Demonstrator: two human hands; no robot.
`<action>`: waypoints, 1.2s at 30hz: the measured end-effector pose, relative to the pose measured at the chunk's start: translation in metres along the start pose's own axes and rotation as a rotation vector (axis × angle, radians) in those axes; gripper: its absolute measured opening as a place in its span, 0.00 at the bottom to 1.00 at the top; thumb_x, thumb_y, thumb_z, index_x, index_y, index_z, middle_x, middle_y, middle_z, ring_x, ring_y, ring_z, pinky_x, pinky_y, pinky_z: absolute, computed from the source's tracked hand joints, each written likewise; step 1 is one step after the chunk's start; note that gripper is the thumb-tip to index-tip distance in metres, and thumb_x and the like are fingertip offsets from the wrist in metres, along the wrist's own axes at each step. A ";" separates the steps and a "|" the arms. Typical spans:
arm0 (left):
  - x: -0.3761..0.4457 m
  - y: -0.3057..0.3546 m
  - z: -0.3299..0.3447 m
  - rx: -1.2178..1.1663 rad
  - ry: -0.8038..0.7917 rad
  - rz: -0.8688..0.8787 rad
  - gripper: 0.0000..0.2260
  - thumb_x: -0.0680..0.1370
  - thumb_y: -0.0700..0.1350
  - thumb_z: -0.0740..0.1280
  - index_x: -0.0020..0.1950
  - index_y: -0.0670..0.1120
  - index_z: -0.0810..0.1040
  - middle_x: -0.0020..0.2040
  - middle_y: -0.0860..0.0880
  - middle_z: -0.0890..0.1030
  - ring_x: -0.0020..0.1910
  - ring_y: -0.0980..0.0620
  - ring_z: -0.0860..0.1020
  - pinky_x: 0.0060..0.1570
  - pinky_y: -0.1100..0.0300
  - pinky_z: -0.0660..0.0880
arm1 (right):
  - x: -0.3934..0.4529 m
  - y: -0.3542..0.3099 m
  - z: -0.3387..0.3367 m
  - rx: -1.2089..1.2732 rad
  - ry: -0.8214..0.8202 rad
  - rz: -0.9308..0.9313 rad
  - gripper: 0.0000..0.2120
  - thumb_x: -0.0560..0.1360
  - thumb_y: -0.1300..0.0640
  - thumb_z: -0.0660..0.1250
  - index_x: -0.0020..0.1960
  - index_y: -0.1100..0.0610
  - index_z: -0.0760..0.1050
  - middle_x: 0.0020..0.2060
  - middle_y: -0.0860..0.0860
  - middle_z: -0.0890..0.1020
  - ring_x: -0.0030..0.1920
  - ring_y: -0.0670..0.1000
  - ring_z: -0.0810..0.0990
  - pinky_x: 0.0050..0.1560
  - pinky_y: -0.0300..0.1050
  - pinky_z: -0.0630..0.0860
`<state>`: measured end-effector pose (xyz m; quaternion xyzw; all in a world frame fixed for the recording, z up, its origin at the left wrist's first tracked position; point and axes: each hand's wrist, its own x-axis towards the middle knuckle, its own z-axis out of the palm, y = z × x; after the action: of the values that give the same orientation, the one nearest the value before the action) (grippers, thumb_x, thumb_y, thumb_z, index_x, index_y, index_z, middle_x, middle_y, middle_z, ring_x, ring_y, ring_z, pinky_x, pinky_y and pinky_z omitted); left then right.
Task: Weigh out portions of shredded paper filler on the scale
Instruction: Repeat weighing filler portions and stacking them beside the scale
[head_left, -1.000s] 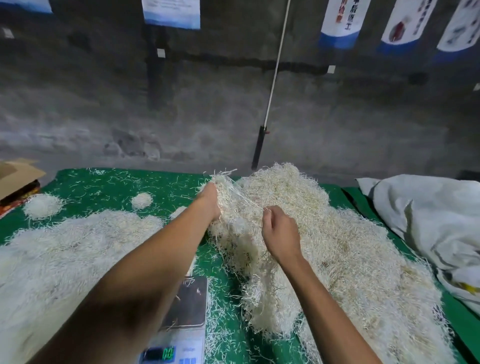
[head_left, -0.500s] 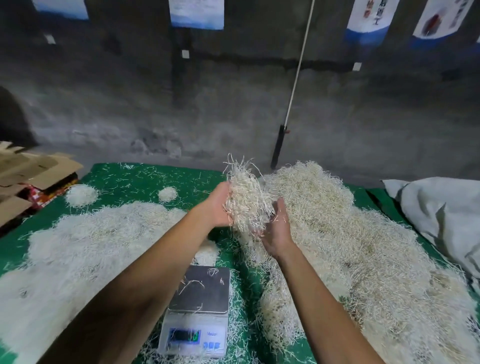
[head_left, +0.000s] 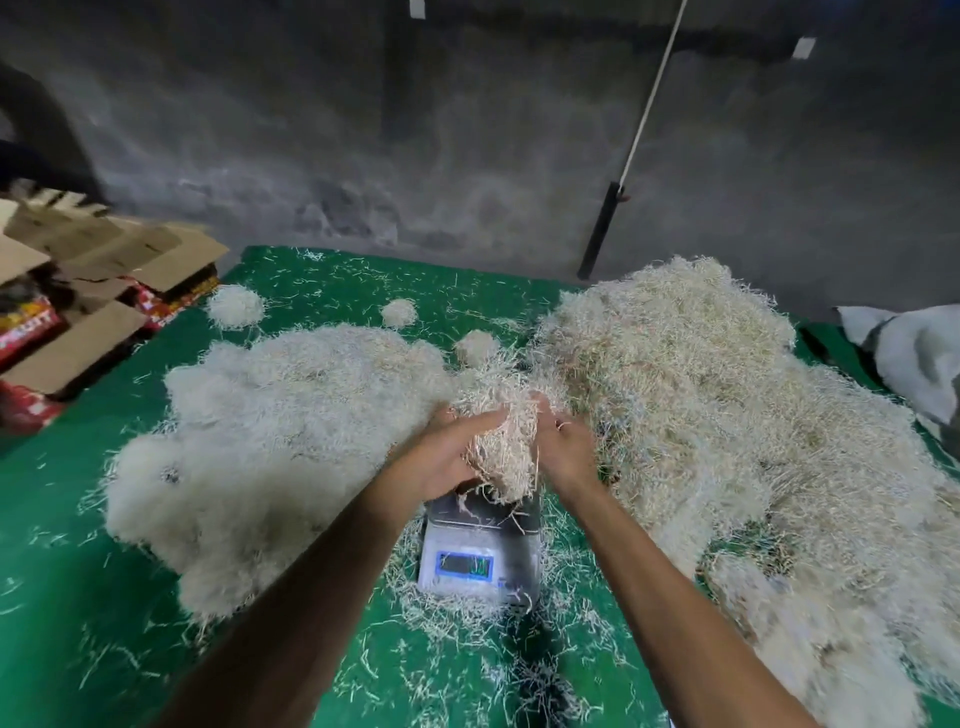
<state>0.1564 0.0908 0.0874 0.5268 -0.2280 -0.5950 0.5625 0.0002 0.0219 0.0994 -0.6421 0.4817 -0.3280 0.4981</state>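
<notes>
Over the scale (head_left: 480, 551), dead centre of the green counter (head_left: 78, 571): both hands cupped round one clump of shredded paper filler (head_left: 501, 447). Left hand (head_left: 441, 460) curled against the clump's left side, thumb laid over its top; right hand (head_left: 563, 449) pressed to the other side, fingers bent into the strands. Grip narrow on both, holding the clump between them — lower strands dangling right down at the grey weighing platform, touching or just clear of it cannot be told. A few stray shreds already lying on the platform. Blue-framed display facing the camera, digits too blurred to read.

Just right of the hands, the big heap of filler (head_left: 727, 415), tall and yellowish, running on toward the near right corner. Left of the scale, a paler, flatter spread of filler (head_left: 270, 431). Beyond that, three small separate tufts (head_left: 236, 306) sitting apart on the green cloth. Loose shreds scattered all about the counter and thick round the scale's base.

Far left — open cardboard boxes (head_left: 98, 291), flaps up, red printing on their sides. Far right edge, a crumpled white sack (head_left: 909, 358). Behind it all, a grey wall with a white cord (head_left: 649, 98) hanging slantwise to a black handle.
</notes>
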 end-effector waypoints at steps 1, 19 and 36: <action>-0.004 -0.002 0.002 -0.023 0.001 0.004 0.48 0.62 0.60 0.84 0.76 0.48 0.68 0.79 0.46 0.63 0.79 0.47 0.59 0.74 0.42 0.64 | -0.003 0.005 0.004 0.037 0.039 -0.009 0.21 0.83 0.37 0.56 0.40 0.49 0.74 0.24 0.45 0.70 0.25 0.47 0.68 0.30 0.40 0.69; 0.004 -0.058 -0.052 -0.037 0.440 -0.050 0.39 0.74 0.50 0.77 0.80 0.50 0.61 0.52 0.43 0.77 0.44 0.53 0.78 0.45 0.56 0.80 | 0.000 0.073 0.010 0.071 0.047 0.251 0.35 0.79 0.43 0.67 0.78 0.60 0.62 0.46 0.51 0.78 0.47 0.54 0.80 0.55 0.48 0.80; -0.016 -0.138 -0.126 -0.413 0.216 -0.125 0.33 0.75 0.71 0.63 0.71 0.50 0.74 0.72 0.41 0.74 0.62 0.40 0.81 0.60 0.42 0.78 | -0.016 0.155 0.011 -0.137 0.191 0.329 0.15 0.87 0.51 0.55 0.60 0.59 0.75 0.48 0.52 0.80 0.49 0.49 0.80 0.53 0.47 0.80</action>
<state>0.2052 0.1820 -0.0683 0.4742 -0.0067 -0.6030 0.6415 -0.0398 0.0341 -0.0507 -0.5530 0.6463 -0.2681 0.4524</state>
